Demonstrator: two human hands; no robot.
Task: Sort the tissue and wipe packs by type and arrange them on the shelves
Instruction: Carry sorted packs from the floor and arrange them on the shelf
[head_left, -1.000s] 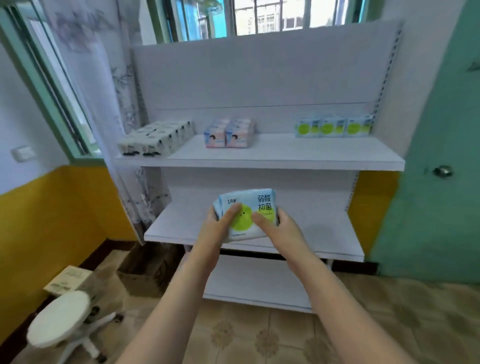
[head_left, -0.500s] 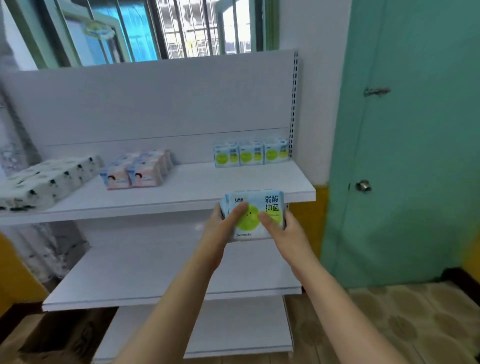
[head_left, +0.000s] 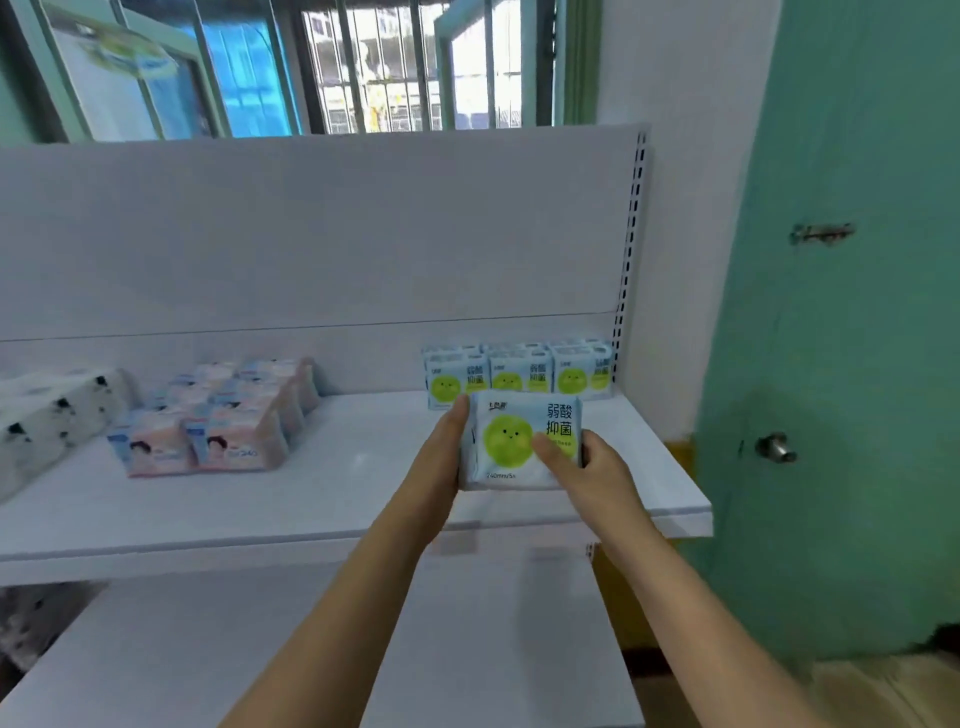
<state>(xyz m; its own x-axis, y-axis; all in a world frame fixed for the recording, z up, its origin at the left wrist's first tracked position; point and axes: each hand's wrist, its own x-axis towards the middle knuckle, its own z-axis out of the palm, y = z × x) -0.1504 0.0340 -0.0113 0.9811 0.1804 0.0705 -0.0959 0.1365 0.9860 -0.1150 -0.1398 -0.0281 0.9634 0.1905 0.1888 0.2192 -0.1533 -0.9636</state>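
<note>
A light-blue pack with a green smiley circle (head_left: 511, 441) is held upright over the top shelf (head_left: 332, 499), between both hands. My left hand (head_left: 441, 457) grips its left edge and my right hand (head_left: 582, 462) grips its right edge, thumb across the front. Just behind it, a row of three matching green-circle packs (head_left: 519, 374) stands against the shelf's back panel at the right. Pink-and-blue packs (head_left: 223, 415) sit in a cluster left of centre. White packs with black marks (head_left: 47, 415) lie at the far left.
A lower white shelf (head_left: 311, 649) runs beneath my forearms. A teal door (head_left: 857, 312) with a metal knob (head_left: 776, 447) stands close on the right. A barred window (head_left: 389, 67) is above the shelf unit's white back panel (head_left: 311, 234).
I have stepped closer and turned right. Both hands have carried the green-circle pack up from in front of the lower shelf to over the top shelf, just before the matching row.
</note>
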